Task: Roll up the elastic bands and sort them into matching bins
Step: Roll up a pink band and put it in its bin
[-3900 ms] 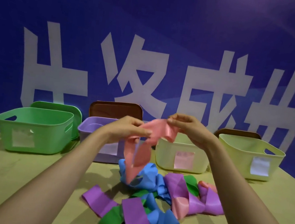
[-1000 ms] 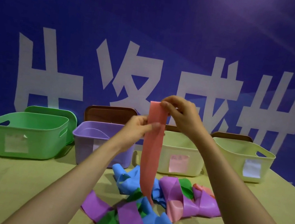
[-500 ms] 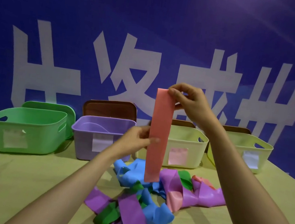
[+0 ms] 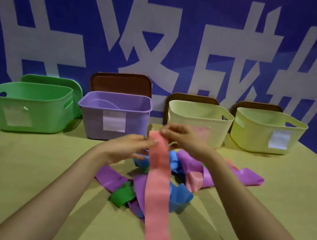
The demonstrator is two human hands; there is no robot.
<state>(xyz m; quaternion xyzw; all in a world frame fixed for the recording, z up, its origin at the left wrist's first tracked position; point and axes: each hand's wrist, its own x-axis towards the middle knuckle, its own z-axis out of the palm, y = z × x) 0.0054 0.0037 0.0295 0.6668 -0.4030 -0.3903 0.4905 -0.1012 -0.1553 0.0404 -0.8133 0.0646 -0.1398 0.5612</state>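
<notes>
A long pink elastic band (image 4: 158,193) runs flat from my hands toward me over the table. My right hand (image 4: 183,137) pinches its far end. My left hand (image 4: 129,148) touches the band's left edge just below, fingers fairly straight. Under the band lies a tangled pile of purple, blue, green and pink bands (image 4: 186,176). Four bins stand in a row behind: green (image 4: 27,105), purple (image 4: 113,117), cream with a pink label (image 4: 200,121), and yellow-green (image 4: 267,133).
The tan table (image 4: 24,172) extends to both sides of the pile. Brown lids (image 4: 121,83) and a green lid lean behind the bins against a blue banner with large white characters.
The pink band hung upright in the air between my hands; now both hands have come down and the band lies stretched out toward me over the pile.
</notes>
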